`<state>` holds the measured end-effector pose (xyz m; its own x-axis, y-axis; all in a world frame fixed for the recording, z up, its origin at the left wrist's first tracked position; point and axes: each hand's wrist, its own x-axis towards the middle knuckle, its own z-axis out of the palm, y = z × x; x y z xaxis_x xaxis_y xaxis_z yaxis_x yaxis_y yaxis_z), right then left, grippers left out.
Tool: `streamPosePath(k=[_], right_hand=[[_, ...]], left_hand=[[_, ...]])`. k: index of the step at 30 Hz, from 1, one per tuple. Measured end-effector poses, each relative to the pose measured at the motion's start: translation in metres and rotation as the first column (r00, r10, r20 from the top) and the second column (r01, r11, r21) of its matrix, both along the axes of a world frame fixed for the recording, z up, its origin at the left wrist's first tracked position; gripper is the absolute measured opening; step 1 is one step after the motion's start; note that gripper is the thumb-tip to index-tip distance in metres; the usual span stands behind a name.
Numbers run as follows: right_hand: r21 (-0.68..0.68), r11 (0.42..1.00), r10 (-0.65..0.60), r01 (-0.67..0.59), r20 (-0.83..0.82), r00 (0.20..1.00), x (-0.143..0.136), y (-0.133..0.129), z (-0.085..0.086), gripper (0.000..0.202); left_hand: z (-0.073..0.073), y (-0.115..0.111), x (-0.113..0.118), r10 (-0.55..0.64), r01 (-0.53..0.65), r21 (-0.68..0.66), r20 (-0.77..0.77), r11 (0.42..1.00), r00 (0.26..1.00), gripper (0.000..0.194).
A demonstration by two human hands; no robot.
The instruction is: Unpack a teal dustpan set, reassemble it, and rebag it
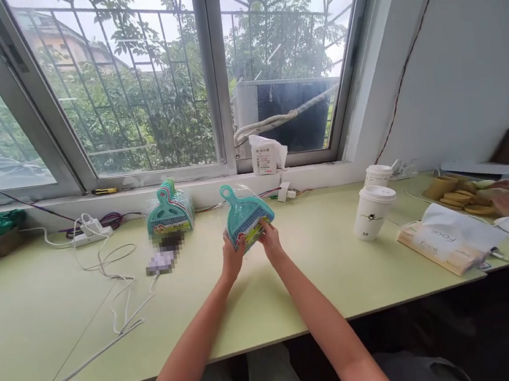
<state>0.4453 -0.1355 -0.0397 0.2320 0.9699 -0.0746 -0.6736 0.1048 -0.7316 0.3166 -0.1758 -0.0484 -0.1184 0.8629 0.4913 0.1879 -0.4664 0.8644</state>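
Observation:
A teal dustpan and brush set (245,216) in clear plastic wrap is held above the table, tilted, its looped handle pointing up and left. My left hand (234,260) grips its lower left corner, thumb on the front. At its lower right edge my right hand (270,241) holds on, fingers over the yellow label. Behind and to the left, a stack of similar wrapped dustpan sets (169,208) in several colours stands by the windowsill.
White cables and a power strip (92,232) lie left. Two lidded paper cups (372,213) and a tissue pack (446,240) are right. Another person's hand (508,199) is near yellow items at far right. A small box (264,157) sits on the sill.

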Motion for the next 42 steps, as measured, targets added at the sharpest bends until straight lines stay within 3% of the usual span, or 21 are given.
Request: streamPosePath(k=[17,24,29,31,33,35,37,38,40,42], right_hand=[[-0.116,0.99,0.074,-0.081,-0.067,0.995,0.012,0.015,-0.009,0.022],[0.05,0.981,0.187,-0.186,-0.013,0.982,0.015,0.011,-0.006,0.039],[0.166,0.934,0.299,-0.317,0.124,0.946,0.012,0.004,-0.002,0.041],[0.129,0.955,0.25,-0.267,0.135,0.959,0.011,0.003,0.0,0.037],[0.091,0.984,0.145,-0.156,0.113,0.983,0.01,0.002,0.002,0.033],[0.087,0.995,0.049,-0.057,0.089,0.995,0.009,0.0,0.004,0.03],[0.113,0.994,-0.002,-0.006,0.07,0.998,0.009,-0.002,0.006,0.03],[0.129,0.992,-0.008,-0.001,0.067,0.998,0.008,-0.003,0.006,0.03],[0.15,0.988,0.011,-0.023,0.084,0.996,0.007,-0.004,0.007,0.032],[0.142,0.988,0.049,-0.067,0.123,0.991,0.005,-0.005,0.006,0.031]], left_hand=[[-0.007,0.002,-0.003,-0.11,0.11,0.008,-0.053,0.994,0.993,0.068],[-0.004,0.001,-0.005,-0.044,0.044,0.001,-0.032,0.999,0.998,0.064],[0.002,0.0,-0.006,0.007,-0.012,0.063,0.075,0.998,0.997,0.07],[0.001,0.0,-0.003,-0.076,0.063,0.086,0.161,0.994,0.984,0.088],[-0.001,0.001,0.0,-0.246,0.251,0.014,0.253,0.968,0.936,0.105],[-0.003,0.003,0.002,-0.409,0.471,-0.122,0.34,0.874,0.847,0.106],[-0.003,0.007,0.0,-0.469,0.58,-0.196,0.413,0.791,0.78,0.092],[-0.002,0.01,-0.002,-0.454,0.578,-0.191,0.447,0.794,0.771,0.082],[0.002,0.015,-0.009,-0.374,0.502,-0.144,0.505,0.853,0.778,0.068],[0.005,0.017,-0.016,-0.309,0.435,-0.126,0.531,0.892,0.789,0.061]])
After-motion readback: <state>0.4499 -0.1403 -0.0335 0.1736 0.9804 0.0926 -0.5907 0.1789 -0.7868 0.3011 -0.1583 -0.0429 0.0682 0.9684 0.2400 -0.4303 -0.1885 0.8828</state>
